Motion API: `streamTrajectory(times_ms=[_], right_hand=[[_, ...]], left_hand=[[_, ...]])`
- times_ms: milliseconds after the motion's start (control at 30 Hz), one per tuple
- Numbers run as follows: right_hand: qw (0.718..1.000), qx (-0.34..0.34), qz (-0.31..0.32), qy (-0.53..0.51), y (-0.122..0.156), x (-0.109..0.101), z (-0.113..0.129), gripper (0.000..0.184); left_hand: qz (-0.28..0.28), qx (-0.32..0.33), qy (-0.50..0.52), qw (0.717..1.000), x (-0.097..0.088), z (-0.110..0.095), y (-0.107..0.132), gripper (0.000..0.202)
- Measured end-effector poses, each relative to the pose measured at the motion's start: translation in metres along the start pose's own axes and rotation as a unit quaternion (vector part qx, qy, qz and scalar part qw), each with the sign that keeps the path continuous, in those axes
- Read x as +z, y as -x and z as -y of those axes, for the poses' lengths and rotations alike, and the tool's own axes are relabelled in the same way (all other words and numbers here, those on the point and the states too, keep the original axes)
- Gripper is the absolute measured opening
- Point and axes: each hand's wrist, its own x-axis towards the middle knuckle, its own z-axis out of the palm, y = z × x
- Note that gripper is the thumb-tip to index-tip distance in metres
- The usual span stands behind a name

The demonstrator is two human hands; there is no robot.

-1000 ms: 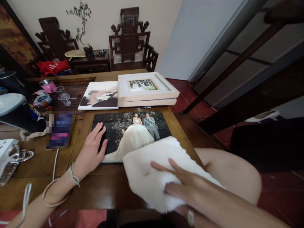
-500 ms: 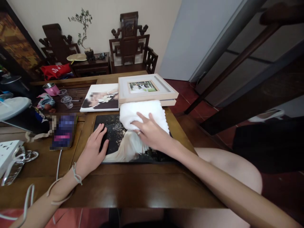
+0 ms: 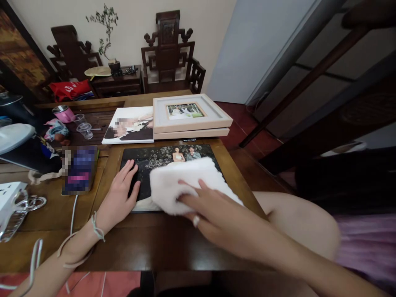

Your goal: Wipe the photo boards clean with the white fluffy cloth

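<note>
A dark wedding photo panel (image 3: 140, 159) lies flat on the wooden table (image 3: 139, 247). Across its lower right part rests a folded white cloth (image 3: 192, 177), which covers much of the picture. My right hand (image 3: 207, 210), with a ring on one finger, grips the cloth near the panel's front edge; the thumb and some fingers go into its fold. My left hand (image 3: 123, 185) lies flat on the panel's left edge, fingers stretched out. Two people in the photo show above the cloth.
Behind the panel are stacked pale wooden frames (image 3: 192, 133) and a white-edged photo print (image 3: 126, 138). To the left are a phone (image 3: 81, 169) with a cable, a clear hair claw (image 3: 18, 214), a white power strip (image 3: 10, 194), a pink mug (image 3: 63, 114) and small clear cups (image 3: 85, 131).
My right hand has drawn the cloth towards me, from the panel's upper part to its front edge, uncovering the two people in the photo. My left hand stays in place.
</note>
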Motion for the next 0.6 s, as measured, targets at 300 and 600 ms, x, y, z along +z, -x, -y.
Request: streamTrajectory(times_ms=[300, 600], right_hand=[[0.991, 0.025, -0.113, 0.07, -0.089, 0.0, -0.046, 0.037], [0.998, -0.057, 0.025, 0.007, 0.006, 0.016, 0.019, 0.041]], left_hand=[[-0.005, 0.009, 0.006, 1.0, 0.0, 0.001, 0.0, 0.043], [0.009, -0.012, 0.015, 1.0, -0.001, -0.001, 0.0, 0.044]])
